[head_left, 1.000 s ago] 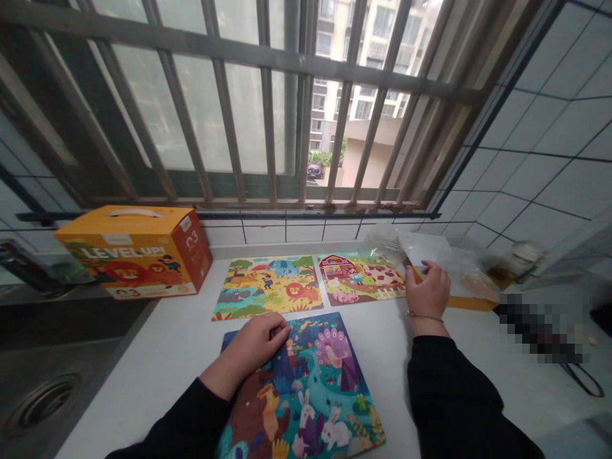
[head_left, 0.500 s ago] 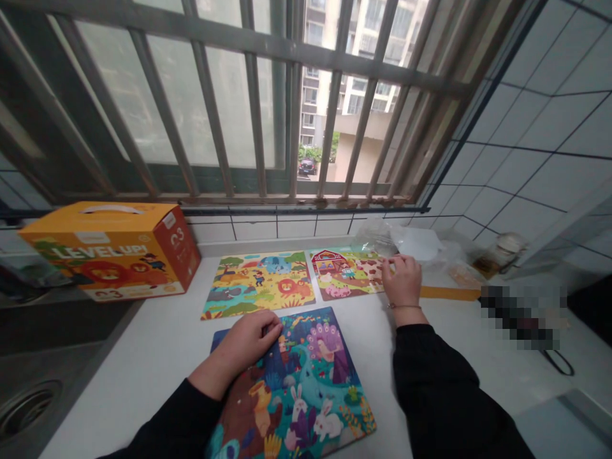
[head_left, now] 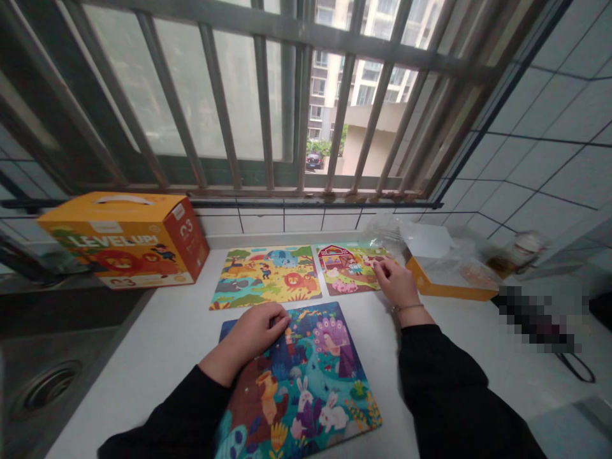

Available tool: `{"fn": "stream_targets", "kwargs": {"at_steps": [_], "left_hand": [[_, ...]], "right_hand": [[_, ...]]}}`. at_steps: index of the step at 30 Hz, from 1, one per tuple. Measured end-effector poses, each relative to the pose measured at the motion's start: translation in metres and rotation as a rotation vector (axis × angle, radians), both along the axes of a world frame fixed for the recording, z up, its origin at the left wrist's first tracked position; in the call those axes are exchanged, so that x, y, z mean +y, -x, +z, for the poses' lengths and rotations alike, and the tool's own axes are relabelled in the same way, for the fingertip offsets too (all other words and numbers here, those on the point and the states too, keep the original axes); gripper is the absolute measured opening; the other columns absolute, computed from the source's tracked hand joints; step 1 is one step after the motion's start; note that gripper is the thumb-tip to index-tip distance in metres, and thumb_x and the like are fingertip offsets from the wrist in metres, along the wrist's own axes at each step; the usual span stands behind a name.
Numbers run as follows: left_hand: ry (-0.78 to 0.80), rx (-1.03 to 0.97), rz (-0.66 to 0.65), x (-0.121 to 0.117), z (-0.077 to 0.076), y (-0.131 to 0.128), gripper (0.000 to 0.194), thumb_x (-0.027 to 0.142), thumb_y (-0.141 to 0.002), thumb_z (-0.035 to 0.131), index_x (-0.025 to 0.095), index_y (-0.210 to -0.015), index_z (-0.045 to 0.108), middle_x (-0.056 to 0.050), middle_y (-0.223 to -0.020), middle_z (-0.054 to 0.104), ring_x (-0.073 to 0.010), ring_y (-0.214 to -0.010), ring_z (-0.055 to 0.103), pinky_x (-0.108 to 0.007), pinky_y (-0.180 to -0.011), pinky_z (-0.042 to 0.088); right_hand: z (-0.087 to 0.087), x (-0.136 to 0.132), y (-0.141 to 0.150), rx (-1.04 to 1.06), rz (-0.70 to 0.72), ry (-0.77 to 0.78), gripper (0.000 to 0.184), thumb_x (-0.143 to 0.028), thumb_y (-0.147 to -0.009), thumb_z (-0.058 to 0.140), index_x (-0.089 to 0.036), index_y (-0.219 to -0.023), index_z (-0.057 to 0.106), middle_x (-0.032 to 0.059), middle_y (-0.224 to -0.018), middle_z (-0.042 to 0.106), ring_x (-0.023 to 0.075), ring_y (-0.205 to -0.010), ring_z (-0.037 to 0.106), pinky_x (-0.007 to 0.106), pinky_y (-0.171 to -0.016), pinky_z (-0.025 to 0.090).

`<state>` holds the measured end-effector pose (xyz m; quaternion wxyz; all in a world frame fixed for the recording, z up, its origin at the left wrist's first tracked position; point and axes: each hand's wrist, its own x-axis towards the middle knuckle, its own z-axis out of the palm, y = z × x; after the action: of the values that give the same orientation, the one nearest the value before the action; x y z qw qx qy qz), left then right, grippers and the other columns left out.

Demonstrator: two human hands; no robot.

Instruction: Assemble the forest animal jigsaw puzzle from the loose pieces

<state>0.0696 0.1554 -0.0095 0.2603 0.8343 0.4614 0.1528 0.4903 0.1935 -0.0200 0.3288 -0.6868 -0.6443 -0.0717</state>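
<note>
My left hand lies curled on the upper left part of a jigsaw puzzle with a peacock and rabbits. Whether it holds a piece is hidden. My right hand has its fingertips at the right edge of a farm-scene puzzle, near a red barn. Just left of that puzzle lies a safari puzzle with a lion and elephant. A crumpled clear plastic bag lies just beyond my right fingers. Both my sleeves are black.
An orange "Level Up!" puzzle box stands at the left of the white counter. A steel sink with a drain lies left of the counter. To the right are an orange tray, a jar and a pixelated object. Barred windows stand behind.
My right hand has moved left, from beside the plastic bag and orange tray onto the farm puzzle's right edge. My left hand stays on the peacock puzzle.
</note>
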Motion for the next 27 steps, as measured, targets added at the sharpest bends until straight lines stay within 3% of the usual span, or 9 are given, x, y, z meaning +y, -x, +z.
{"fn": "stream_targets", "kwargs": {"at_steps": [6, 11, 14, 19, 23, 27], "left_hand": [[-0.005, 0.003, 0.003, 0.002, -0.003, 0.000, 0.028, 0.041, -0.101, 0.057, 0.021, -0.088, 0.072, -0.005, -0.086, 0.072, -0.0218, -0.080, 0.064, -0.033, -0.073, 0.041], [-0.018, -0.004, 0.002, 0.002, -0.005, -0.001, 0.028, 0.040, -0.101, 0.057, 0.021, -0.089, 0.072, -0.005, -0.086, 0.072, -0.0221, -0.081, 0.064, -0.033, -0.074, 0.041], [-0.030, -0.041, -0.001, 0.000, -0.003, 0.000, 0.027, 0.039, -0.102, 0.058, 0.021, -0.087, 0.071, -0.004, -0.084, 0.071, -0.0212, -0.079, 0.063, -0.032, -0.072, 0.041], [-0.095, -0.086, 0.065, 0.002, 0.002, 0.007, 0.026, 0.035, -0.101, 0.056, 0.020, -0.085, 0.070, -0.005, -0.084, 0.072, -0.0214, -0.080, 0.065, -0.033, -0.074, 0.043], [-0.116, -0.073, 0.133, 0.005, 0.001, 0.011, 0.026, 0.034, -0.100, 0.056, 0.020, -0.082, 0.068, -0.005, -0.082, 0.071, -0.0217, -0.079, 0.064, -0.033, -0.073, 0.042], [-0.094, -0.062, 0.081, 0.003, -0.001, 0.008, 0.024, 0.034, -0.099, 0.057, 0.021, -0.083, 0.069, -0.004, -0.081, 0.070, -0.0207, -0.078, 0.063, -0.032, -0.072, 0.042]], "right_hand": [[0.000, -0.002, 0.048, -0.048, 0.175, 0.156, 0.042, -0.045, -0.108, 0.051, -0.022, -0.078, 0.068, 0.0064, -0.074, 0.072, 0.0198, -0.069, 0.062, 0.032, -0.067, 0.035], [-0.001, -0.012, 0.113, -0.106, 0.371, 0.318, 0.029, -0.041, -0.107, 0.061, -0.024, -0.088, 0.075, 0.0042, -0.082, 0.077, 0.0194, -0.076, 0.067, 0.031, -0.070, 0.038], [0.002, -0.020, 0.136, -0.119, 0.443, 0.392, 0.021, -0.041, -0.105, 0.066, -0.026, -0.097, 0.079, 0.0042, -0.088, 0.080, 0.0205, -0.082, 0.070, 0.031, -0.072, 0.040], [0.006, -0.028, 0.130, -0.082, 0.414, 0.438, 0.025, -0.036, -0.106, 0.061, -0.023, -0.092, 0.076, 0.0080, -0.090, 0.080, 0.0227, -0.083, 0.069, 0.032, -0.072, 0.038], [0.002, -0.028, 0.112, -0.016, 0.404, 0.457, 0.021, -0.030, -0.102, 0.063, -0.022, -0.085, 0.071, 0.0033, -0.079, 0.074, 0.0198, -0.075, 0.064, 0.030, -0.070, 0.037], [-0.008, -0.026, 0.106, 0.042, 0.411, 0.463, 0.016, -0.029, -0.099, 0.067, -0.022, -0.085, 0.071, -0.0002, -0.075, 0.070, 0.0176, -0.071, 0.060, 0.029, -0.068, 0.035]]}}
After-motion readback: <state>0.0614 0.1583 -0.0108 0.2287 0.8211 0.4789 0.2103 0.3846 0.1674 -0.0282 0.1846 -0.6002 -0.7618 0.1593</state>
